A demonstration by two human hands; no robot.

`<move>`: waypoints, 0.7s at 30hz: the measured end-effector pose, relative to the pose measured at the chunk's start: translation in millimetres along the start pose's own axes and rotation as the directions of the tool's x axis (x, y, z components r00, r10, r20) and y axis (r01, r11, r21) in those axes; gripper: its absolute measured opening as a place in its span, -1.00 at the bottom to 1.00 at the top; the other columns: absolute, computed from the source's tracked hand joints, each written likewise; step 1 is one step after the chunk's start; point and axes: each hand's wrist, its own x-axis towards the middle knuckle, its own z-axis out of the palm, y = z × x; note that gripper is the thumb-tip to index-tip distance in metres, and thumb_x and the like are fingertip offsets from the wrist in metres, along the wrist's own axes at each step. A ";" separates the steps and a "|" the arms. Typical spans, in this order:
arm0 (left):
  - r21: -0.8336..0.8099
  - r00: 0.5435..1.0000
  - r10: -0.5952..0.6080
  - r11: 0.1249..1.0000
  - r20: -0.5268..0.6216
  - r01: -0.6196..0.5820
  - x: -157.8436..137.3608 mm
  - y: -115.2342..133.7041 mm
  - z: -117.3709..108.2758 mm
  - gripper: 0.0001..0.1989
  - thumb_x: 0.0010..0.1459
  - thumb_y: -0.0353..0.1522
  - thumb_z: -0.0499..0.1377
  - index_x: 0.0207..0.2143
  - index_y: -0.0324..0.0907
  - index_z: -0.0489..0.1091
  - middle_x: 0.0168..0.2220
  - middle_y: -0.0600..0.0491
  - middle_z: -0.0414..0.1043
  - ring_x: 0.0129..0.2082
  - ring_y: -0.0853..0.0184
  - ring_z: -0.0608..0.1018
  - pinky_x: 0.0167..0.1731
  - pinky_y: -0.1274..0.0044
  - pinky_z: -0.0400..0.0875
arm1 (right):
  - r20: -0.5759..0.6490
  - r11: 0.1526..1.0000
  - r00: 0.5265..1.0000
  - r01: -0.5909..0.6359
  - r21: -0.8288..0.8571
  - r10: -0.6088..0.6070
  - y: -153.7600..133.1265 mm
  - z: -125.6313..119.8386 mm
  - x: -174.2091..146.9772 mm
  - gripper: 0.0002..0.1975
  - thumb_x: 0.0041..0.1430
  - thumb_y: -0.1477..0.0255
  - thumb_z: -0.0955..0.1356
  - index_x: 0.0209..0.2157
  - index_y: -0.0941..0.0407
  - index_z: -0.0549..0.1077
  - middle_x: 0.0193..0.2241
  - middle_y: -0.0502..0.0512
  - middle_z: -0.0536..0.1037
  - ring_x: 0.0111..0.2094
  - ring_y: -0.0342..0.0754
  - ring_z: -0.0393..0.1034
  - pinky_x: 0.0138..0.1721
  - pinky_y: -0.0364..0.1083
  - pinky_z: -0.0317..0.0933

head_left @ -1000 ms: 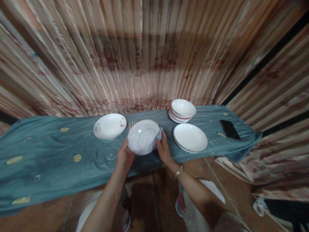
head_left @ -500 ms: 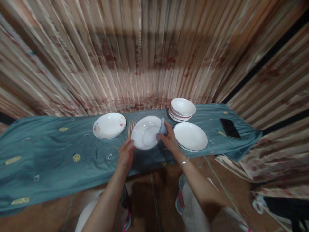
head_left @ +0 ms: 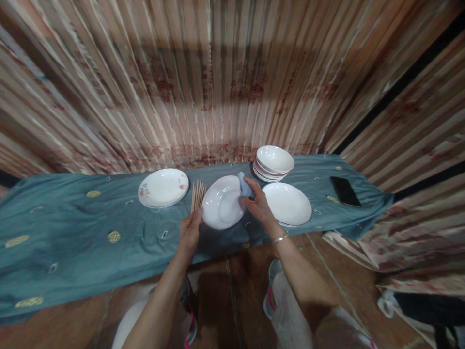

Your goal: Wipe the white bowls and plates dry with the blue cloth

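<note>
A shiny white bowl-like plate (head_left: 222, 206) is held up, tilted, over the middle of the table. My left hand (head_left: 191, 228) grips its left rim, thumb on the edge. At its right rim, my right hand (head_left: 257, 199) is closed around a light blue cloth (head_left: 244, 184) that presses on the rim. Several wooden chopsticks (head_left: 198, 192) lie just behind my left hand. To the left rests a small stack of white plates with a floral print (head_left: 163, 188). On the right, plain white plates (head_left: 288, 203) are stacked beside my right wrist.
Behind the plain plates stands a stack of white bowls (head_left: 275, 160), some with red bands. A black phone (head_left: 345, 191) lies near the right end of the table, on the teal tablecloth (head_left: 83, 247). A pleated curtain (head_left: 189, 87) hangs right behind the table.
The held plate has shifted slightly right and tilted further, uncovering more of the chopsticks. My right hand has moved the cloth a little up along the plate's right rim.
</note>
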 end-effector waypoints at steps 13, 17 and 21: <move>-0.155 0.993 -0.104 0.982 0.050 0.111 11.5 26.2 16.7 -0.84 -0.02 -0.28 0.36 -0.42 -0.19 0.54 -0.33 -0.11 0.62 0.05 0.02 0.54 0.05 0.28 0.44 | 0.072 0.977 0.986 0.158 -0.141 -0.149 -17.4 7.6 -3.2 -0.37 -0.03 0.52 0.32 0.15 0.11 0.34 0.16 0.23 0.34 0.24 0.11 0.20 0.32 0.13 0.01; -0.135 0.994 -0.101 0.985 0.041 0.106 15.1 23.1 15.2 -0.90 0.06 -0.33 0.31 -0.40 -0.20 0.56 -0.33 -0.11 0.62 0.03 0.06 0.56 0.07 0.30 0.43 | 0.110 0.964 0.979 0.193 -0.185 -0.175 -20.1 10.8 -8.1 -0.37 0.05 0.48 0.32 0.21 0.13 0.28 0.23 0.26 0.28 0.29 0.11 0.15 0.35 0.14 -0.03; -0.184 0.995 -0.099 0.978 0.018 0.101 15.2 18.8 13.6 -0.92 0.07 -0.34 0.33 -0.44 -0.17 0.53 -0.37 -0.08 0.60 -0.02 0.08 0.57 0.03 0.34 0.44 | 0.146 0.945 0.972 0.215 -0.245 -0.183 -21.1 17.1 -12.3 -0.42 0.25 0.34 0.26 0.29 0.09 0.20 0.33 0.23 0.17 0.37 0.11 0.00 0.37 0.20 -0.10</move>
